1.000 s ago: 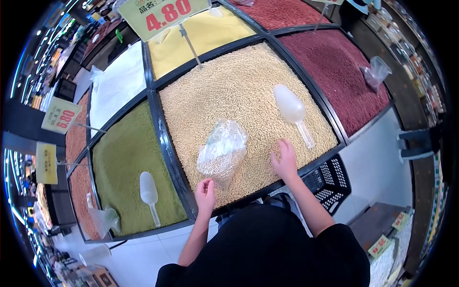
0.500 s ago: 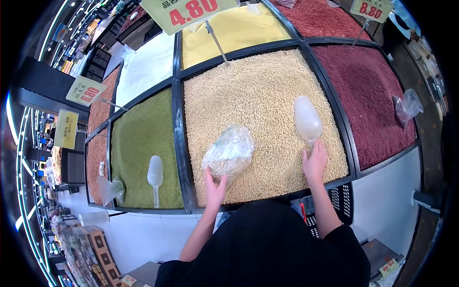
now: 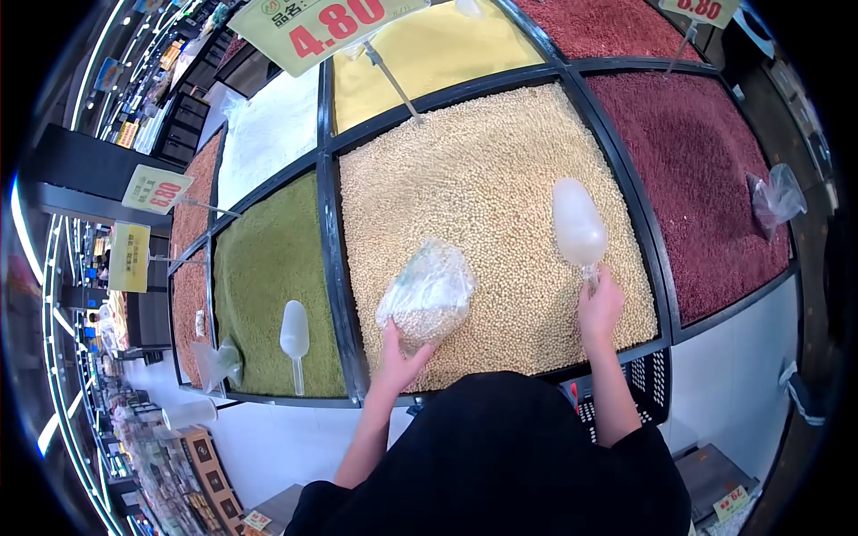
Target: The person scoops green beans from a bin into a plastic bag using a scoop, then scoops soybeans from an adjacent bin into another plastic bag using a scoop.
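In the middle bin lies a bed of pale beige soybeans [image 3: 500,295]. A clear plastic bag [image 3: 429,290], partly filled with the same beans, rests on them. My left hand [image 3: 398,357] is at the bag's near end, thumb and fingers apart around its lower edge. A white translucent scoop [image 3: 579,223] lies on the beans to the right, its bowl pointing away from me. My right hand [image 3: 601,313] is closed around the scoop's short handle.
Left is a bin of green beans [image 3: 277,241] with another scoop [image 3: 294,330]. Right is a bin of dark red beans [image 3: 679,179] with a plastic bag [image 3: 776,198]. Black dividers [image 3: 329,205] separate the bins. A price sign [image 3: 331,31] stands above. A black basket [image 3: 639,389] sits below.
My right hand has closed around the scoop's handle, where its fingers were only reaching at it before. My left hand stays at the bag. The whole view has shifted slightly.
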Motion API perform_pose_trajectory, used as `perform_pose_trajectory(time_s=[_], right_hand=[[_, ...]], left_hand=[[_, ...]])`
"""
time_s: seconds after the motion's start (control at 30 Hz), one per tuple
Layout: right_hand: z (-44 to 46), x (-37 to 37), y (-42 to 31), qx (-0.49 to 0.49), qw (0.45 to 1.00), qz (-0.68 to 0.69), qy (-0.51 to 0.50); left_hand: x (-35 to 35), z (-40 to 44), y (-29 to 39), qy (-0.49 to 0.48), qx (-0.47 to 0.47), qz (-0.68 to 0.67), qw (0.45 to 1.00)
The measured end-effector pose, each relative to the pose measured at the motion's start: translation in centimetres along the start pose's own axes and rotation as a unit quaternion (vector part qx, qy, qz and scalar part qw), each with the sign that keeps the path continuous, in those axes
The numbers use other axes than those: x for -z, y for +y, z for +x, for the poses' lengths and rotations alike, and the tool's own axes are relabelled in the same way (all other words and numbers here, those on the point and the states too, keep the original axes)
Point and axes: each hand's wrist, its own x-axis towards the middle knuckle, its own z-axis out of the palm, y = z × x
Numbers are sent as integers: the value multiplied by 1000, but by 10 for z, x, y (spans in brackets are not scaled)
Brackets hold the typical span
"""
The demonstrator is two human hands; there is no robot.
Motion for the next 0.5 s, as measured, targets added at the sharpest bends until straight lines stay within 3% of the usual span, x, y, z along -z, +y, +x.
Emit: perform_pose_trajectory(time_s=[0.07, 0.13, 0.2, 0.33, 0.4, 0.43, 0.47, 0.5], right_hand=[[0, -7, 13, 38, 997, -56, 27], [1, -2, 7, 43, 998, -46, 24], [1, 2, 1, 50, 998, -34, 23], [-6, 14, -10, 18, 996, 77, 36], [-10, 16, -6, -11, 992, 124, 20], [-12, 9, 0, -34, 974, 225, -8], [-13, 9, 1, -56, 944, 324, -35], [-16, 11, 2, -55, 944, 323, -33]], left_hand=[[20, 1, 27, -44, 23, 290, 956], [20, 11, 61, 0, 7, 251, 968], [13, 27, 80, -47, -12, 94, 994], [-14, 71, 108, -36, -109, 80, 990], [-30, 104, 104, -19, -222, 66, 973], [-35, 121, 102, -19, -223, 62, 973], [-39, 138, 100, -10, -272, 123, 954], [-42, 151, 99, -1, -319, 184, 930]])
